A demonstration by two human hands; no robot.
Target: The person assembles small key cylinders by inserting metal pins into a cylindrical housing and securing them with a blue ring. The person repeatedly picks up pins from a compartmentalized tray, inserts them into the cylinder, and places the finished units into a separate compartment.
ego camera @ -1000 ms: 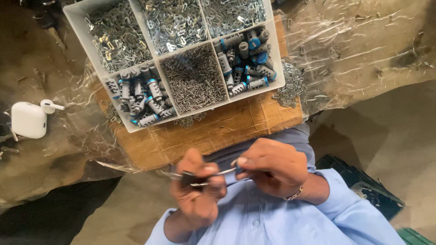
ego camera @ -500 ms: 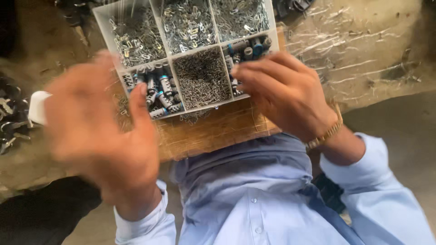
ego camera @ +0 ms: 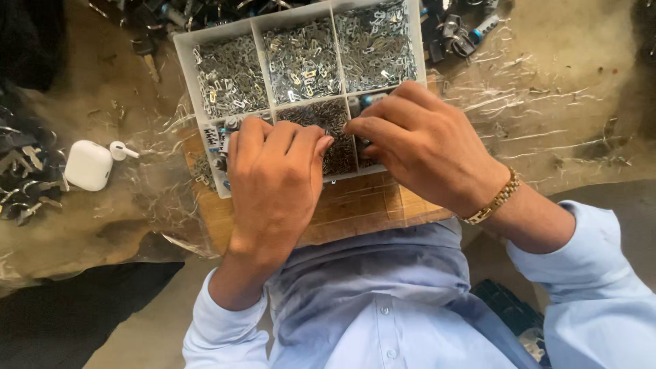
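left hand (ego camera: 273, 181), right hand (ego camera: 424, 143) over sorting tray (ego camera: 188, 75) | grips unclear | earbud case (ego camera: 89, 165) left

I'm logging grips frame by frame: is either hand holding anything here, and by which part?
It cannot be told. The left hand and right hand rest knuckles-up over the compartment tray, their fingertips hidden.

Sorting tray (ego camera: 183, 63): white walls, holding grey-silver metal parts (ego camera: 304, 58). Earbud case (ego camera: 88, 165): white. Board (ego camera: 362, 205): tan wood. Shirt sleeves (ego camera: 601, 273): pale blue. Bracelet (ego camera: 493, 201): gold. Desk (ego camera: 581, 89): dusty brown under clear film.
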